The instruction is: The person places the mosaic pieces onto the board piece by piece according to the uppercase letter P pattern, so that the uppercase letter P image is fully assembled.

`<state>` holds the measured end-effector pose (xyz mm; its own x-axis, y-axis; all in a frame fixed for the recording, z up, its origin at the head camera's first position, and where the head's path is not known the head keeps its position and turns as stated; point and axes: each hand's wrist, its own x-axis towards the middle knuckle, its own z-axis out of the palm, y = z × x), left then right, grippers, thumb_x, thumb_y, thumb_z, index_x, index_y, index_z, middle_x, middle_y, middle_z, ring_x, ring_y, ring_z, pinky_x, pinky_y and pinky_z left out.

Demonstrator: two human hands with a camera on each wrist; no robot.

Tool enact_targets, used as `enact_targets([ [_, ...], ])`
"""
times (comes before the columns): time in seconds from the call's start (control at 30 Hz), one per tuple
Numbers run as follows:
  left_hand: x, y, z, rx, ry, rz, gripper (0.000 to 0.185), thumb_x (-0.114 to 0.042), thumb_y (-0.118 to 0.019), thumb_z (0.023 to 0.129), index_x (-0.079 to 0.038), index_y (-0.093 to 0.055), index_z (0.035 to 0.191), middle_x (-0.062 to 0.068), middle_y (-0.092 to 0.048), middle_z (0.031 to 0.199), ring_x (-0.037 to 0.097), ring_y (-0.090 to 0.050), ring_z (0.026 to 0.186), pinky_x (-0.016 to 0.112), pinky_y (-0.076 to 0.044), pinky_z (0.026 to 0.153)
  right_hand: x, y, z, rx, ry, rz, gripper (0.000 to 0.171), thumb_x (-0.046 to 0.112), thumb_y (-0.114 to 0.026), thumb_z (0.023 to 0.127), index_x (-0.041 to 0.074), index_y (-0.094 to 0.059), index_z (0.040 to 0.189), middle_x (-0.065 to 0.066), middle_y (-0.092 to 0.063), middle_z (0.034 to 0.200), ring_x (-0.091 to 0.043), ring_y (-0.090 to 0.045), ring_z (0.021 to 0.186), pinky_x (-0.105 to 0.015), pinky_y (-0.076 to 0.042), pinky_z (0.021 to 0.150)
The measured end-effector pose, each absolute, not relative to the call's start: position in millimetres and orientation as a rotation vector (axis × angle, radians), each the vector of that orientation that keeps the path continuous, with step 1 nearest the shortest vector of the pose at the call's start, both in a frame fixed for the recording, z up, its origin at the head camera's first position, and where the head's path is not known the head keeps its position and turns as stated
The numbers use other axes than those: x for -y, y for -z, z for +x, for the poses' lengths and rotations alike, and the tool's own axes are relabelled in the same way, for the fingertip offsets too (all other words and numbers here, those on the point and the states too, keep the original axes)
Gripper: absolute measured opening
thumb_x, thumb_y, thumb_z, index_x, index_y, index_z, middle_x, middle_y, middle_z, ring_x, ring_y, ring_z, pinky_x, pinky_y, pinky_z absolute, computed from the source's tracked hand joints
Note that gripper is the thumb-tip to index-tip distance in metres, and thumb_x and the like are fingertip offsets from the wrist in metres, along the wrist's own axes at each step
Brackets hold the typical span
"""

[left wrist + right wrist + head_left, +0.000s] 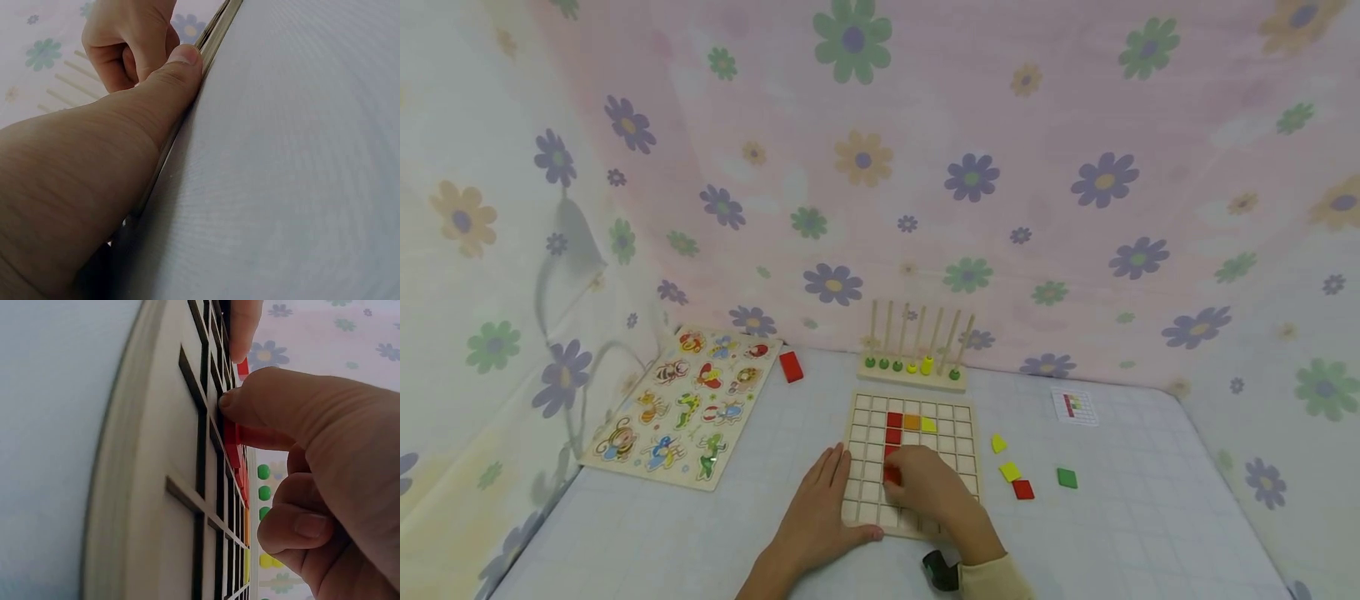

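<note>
A wooden grid board [951,525] lies flat on the table, with red squares [892,435] in one column and an orange square [912,422] and a yellow square [928,425] along one row. My left hand [820,508] rests against the board's left side, fingers straight along the edge and thumb at the near edge. Over the lower part of the red column, my right hand [928,483] pinches a red square tile [231,440] between thumb and index finger, at a cell of the grid. The right hand hides some cells in the head view.
Right of the board lie yellow pieces [1010,472], a red square [1023,489], a green square [1067,477] and a pattern card [1075,407]. Behind stands a peg rack [910,377] with beads. An insect puzzle [688,408] and a red block [791,367] are at left.
</note>
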<state>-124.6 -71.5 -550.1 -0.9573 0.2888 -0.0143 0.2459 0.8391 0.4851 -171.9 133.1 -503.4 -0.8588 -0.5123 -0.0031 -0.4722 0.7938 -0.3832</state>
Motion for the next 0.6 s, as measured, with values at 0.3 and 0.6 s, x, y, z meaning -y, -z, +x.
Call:
enact_targets([
  [0.3,71.5,548.4,-123.9,-2.928,-0.735,0.430,0.127,-0.086,-0.066,0.071,-0.005,-0.028,0.160,0.014,-0.026,0.169,0.035,-0.024,0.156,0.054,-0.031,0.124,-131.3,505.7,-170.5,-2.885,0.520,-0.741,0.026,0.024,-0.077,0.089,0.010,-0.077,0.111,0.003,-0.074,0.094,-0.005,-0.054,0.075,-0.028,-0.053,0.070],
  [0.6,70.9,546.5,-124.0,-2.928,-0.721,0.427,0.126,-0.085,-0.066,0.072,-0.004,-0.029,0.160,0.014,-0.026,0.169,0.035,-0.024,0.156,0.053,-0.031,0.125,-130.2,502.8,-168.9,-2.890,0.515,-0.724,0.025,0.024,-0.076,0.090,0.011,-0.078,0.111,0.001,-0.076,0.099,-0.007,-0.061,0.081,-0.031,-0.057,0.076],
])
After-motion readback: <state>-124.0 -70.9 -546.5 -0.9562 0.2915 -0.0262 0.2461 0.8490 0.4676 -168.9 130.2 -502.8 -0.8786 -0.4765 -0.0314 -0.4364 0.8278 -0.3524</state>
